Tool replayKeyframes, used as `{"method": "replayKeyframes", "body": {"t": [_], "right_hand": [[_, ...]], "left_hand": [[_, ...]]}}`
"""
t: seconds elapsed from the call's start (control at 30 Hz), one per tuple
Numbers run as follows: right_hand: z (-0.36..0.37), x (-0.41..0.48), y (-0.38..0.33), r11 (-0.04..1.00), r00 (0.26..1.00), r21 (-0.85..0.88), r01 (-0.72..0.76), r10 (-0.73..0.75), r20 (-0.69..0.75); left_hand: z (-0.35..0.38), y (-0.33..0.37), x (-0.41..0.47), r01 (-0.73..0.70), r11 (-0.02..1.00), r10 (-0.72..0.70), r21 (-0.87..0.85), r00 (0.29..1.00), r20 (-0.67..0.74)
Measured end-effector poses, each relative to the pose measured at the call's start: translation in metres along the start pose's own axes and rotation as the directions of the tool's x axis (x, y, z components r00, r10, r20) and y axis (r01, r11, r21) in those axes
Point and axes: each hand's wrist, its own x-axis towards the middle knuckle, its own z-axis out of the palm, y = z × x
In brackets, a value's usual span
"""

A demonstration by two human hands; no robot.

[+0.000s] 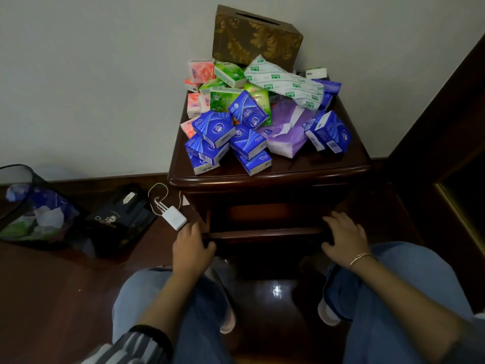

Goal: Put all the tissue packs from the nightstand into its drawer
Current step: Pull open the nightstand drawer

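Note:
A dark wooden nightstand [309, 166] carries a heap of tissue packs: several blue ones [215, 130], green ones [225, 97], pink ones [200, 70], a purple soft pack [287, 132] and a long white ROYO pack [286, 84]. Below the top, the drawer [265, 235] stands pulled partway out; its inside is dark. My left hand [191, 248] grips the drawer front's left corner. My right hand [343, 239] grips its right corner.
A brown and gold tissue box [256, 39] stands at the back of the nightstand against the wall. On the floor to the left lie a white charger with cable [174, 218], a black bag [119, 219] and a mesh waste bin [31, 208]. Dark furniture rises on the right.

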Motion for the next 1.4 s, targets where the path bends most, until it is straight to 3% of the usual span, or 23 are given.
{"method": "replayKeyframes", "body": {"t": [0.07, 0.17, 0.23, 0.37, 0.43, 0.53, 0.67, 0.83, 1.03, 1.13, 1.23, 1.3, 1.4], "right_hand": [[0.009, -0.007, -0.020, 0.992, 0.993, -0.059, 0.115, -0.113, 0.034], [0.020, -0.015, -0.034, 0.991, 0.989, -0.045, 0.122, -0.118, 0.084], [0.020, -0.015, -0.034, 0.995, 0.993, -0.006, 0.096, -0.096, 0.067], [0.013, -0.018, -0.031, 0.995, 0.995, 0.004, 0.096, -0.096, -0.014], [0.008, -0.024, -0.030, 0.991, 0.991, 0.013, 0.132, -0.132, -0.008], [0.002, -0.040, -0.029, 0.994, 0.980, 0.060, 0.093, -0.102, 0.172], [0.002, -0.062, -0.028, 0.995, 0.875, 0.089, 0.039, -0.077, 0.477], [-0.004, -0.068, -0.033, 0.995, 0.866, 0.038, 0.087, -0.095, 0.491], [-0.001, -0.067, -0.035, 0.988, 0.853, 0.153, -0.013, -0.069, 0.517], [-0.007, -0.062, -0.037, 0.973, 0.926, 0.227, 0.040, -0.121, 0.358], [-0.026, -0.060, -0.044, 0.938, 0.983, 0.294, 0.182, -0.184, -0.021], [-0.045, -0.057, -0.051, 0.906, 0.906, 0.276, 0.319, -0.206, -0.371], [-0.080, -0.043, -0.059, 0.891, 0.678, 0.193, 0.410, -0.157, -0.718]], "left_hand": [[0.003, 0.023, -0.004, -0.180, 0.981, 0.183, 0.073, 0.982, -0.035], [0.020, 0.049, -0.013, -0.264, 0.955, 0.245, 0.135, 0.959, 0.142], [0.029, 0.057, -0.020, -0.214, 0.970, 0.190, 0.111, 0.962, 0.194], [0.025, 0.060, -0.028, -0.194, 0.975, 0.190, 0.109, 0.981, 0.047], [0.019, 0.056, -0.032, -0.191, 0.980, 0.188, 0.056, 0.981, 0.057], [0.016, 0.045, -0.044, -0.051, 0.999, 0.050, -0.002, 0.972, 0.232], [0.023, 0.029, -0.062, 0.020, 0.999, 0.008, -0.049, 0.857, 0.515], [0.020, 0.022, -0.065, 0.105, 0.983, 0.000, -0.147, 0.814, 0.580], [0.017, 0.016, -0.066, 0.238, 0.920, -0.006, -0.313, 0.804, 0.594], [0.003, 0.025, -0.058, 0.238, 0.879, -0.002, -0.413, 0.869, 0.496], [-0.023, 0.040, -0.046, 0.190, 0.809, -0.053, -0.556, 0.966, 0.254], [-0.045, 0.050, -0.037, 0.111, 0.778, -0.110, -0.619, 0.993, 0.040], [-0.080, 0.062, -0.020, -0.027, 0.719, -0.191, -0.695, 0.953, -0.236]]}}
